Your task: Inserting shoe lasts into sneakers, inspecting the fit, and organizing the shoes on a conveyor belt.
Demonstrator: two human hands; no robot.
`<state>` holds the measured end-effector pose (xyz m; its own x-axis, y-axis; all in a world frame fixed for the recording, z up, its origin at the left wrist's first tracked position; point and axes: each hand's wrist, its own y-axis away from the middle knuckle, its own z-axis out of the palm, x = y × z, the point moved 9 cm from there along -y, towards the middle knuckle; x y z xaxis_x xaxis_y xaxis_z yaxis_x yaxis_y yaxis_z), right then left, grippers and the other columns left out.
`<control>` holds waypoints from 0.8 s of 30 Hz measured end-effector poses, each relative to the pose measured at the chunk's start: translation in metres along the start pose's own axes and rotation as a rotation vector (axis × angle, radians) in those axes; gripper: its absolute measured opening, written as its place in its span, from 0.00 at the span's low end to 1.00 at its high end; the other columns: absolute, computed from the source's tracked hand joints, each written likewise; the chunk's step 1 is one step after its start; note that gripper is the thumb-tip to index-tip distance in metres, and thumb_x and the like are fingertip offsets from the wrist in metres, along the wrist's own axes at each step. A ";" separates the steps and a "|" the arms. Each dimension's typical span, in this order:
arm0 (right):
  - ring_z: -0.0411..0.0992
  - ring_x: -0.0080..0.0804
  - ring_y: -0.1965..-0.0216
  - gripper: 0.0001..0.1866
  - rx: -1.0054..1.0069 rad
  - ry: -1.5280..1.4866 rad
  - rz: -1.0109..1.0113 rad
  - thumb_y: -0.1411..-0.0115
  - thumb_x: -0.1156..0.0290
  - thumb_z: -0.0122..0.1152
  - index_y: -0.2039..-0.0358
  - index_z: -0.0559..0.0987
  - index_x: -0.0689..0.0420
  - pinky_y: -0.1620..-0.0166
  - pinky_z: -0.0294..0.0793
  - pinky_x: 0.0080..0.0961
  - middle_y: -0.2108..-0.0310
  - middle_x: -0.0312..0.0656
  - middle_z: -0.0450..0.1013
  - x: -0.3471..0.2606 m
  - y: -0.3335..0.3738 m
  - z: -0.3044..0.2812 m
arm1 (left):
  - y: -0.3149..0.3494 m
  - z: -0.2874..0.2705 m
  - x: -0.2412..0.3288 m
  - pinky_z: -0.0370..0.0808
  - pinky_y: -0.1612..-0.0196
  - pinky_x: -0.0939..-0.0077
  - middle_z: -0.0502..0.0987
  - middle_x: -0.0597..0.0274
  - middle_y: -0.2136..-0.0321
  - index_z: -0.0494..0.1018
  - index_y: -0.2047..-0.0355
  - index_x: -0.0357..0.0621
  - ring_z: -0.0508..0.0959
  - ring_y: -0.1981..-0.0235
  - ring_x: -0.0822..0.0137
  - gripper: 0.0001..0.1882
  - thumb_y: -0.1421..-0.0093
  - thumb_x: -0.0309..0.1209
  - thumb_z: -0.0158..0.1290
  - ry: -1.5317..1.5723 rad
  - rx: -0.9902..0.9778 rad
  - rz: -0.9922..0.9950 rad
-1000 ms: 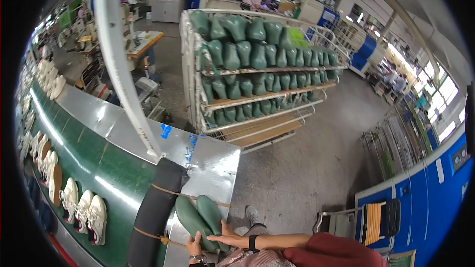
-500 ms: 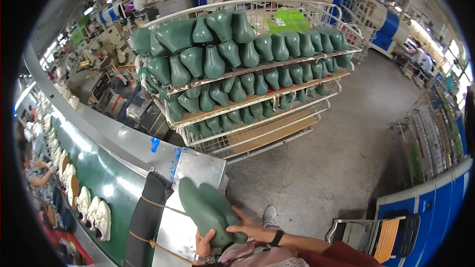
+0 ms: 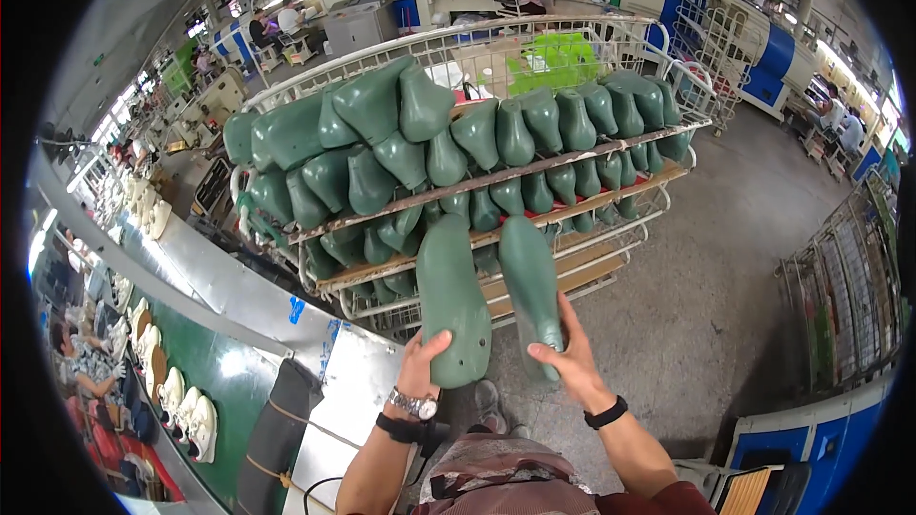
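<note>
Two green shoe lasts are in my hands, one in each, held up in front of the rack. My left hand (image 3: 422,366) grips the heel end of the left shoe last (image 3: 450,300), whose flat sole with small holes faces me. My right hand (image 3: 567,355) has its fingers wrapped round the right shoe last (image 3: 528,272), turned more on its side. The two lasts are apart, toes pointing away from me. Just beyond them stands a white wire rack (image 3: 611,141) with shelves full of green shoe lasts (image 3: 515,133), those on top piled in layers at the left.
To my left, a green conveyor belt (image 3: 229,401) carries pale shoes (image 3: 181,410); co-workers sit past it. A metal table (image 3: 358,372) and a dark roped roll (image 3: 277,429) are near my left arm. Grey floor (image 3: 687,296) lies right, with a metal rack (image 3: 840,267) and blue-white cabinet (image 3: 811,448).
The two lasts, earlier held together low over the metal table, are now apart, one per hand, and raised toward the rack. My view has shifted nearer the rack.
</note>
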<state>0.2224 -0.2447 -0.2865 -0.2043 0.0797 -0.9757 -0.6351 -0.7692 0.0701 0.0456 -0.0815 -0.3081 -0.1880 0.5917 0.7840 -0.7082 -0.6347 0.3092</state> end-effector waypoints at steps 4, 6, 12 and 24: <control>0.55 0.44 0.28 0.62 0.041 0.061 -0.051 0.53 0.67 0.80 0.26 0.48 0.65 0.29 0.54 0.35 0.29 0.54 0.55 -0.019 -0.039 -0.019 | -0.071 0.015 0.012 0.81 0.52 0.63 0.80 0.52 0.51 0.70 0.43 0.32 0.82 0.54 0.59 0.27 0.36 0.39 0.59 0.089 -0.073 0.021; 0.55 0.44 0.29 0.62 0.064 0.102 -0.038 0.53 0.66 0.80 0.26 0.49 0.65 0.29 0.55 0.35 0.29 0.55 0.55 -0.021 -0.058 -0.026 | -0.099 0.026 0.019 0.82 0.66 0.63 0.82 0.52 0.57 0.73 0.47 0.35 0.84 0.62 0.59 0.24 0.33 0.43 0.55 0.117 -0.115 0.012; 0.59 0.44 0.31 0.62 0.044 0.371 -0.069 0.56 0.62 0.83 0.28 0.53 0.65 0.31 0.59 0.37 0.31 0.56 0.59 -0.039 -0.127 -0.009 | -0.143 0.037 0.053 0.81 0.70 0.65 0.83 0.54 0.60 0.74 0.48 0.37 0.84 0.64 0.60 0.22 0.33 0.42 0.55 0.103 -0.062 -0.120; 0.70 0.43 0.40 0.45 -0.042 -0.250 0.256 0.48 0.65 0.66 0.31 0.60 0.65 0.38 0.71 0.38 0.39 0.51 0.68 -0.010 -0.122 -0.051 | -0.124 0.023 -0.007 0.78 0.46 0.68 0.77 0.54 0.46 0.65 0.36 0.33 0.80 0.49 0.65 0.34 0.37 0.39 0.62 0.042 -0.255 -0.054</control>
<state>0.3403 -0.1844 -0.2957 -0.5314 0.0298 -0.8466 -0.5096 -0.8095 0.2914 0.1506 -0.0187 -0.3399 -0.1698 0.6446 0.7454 -0.8657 -0.4590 0.1998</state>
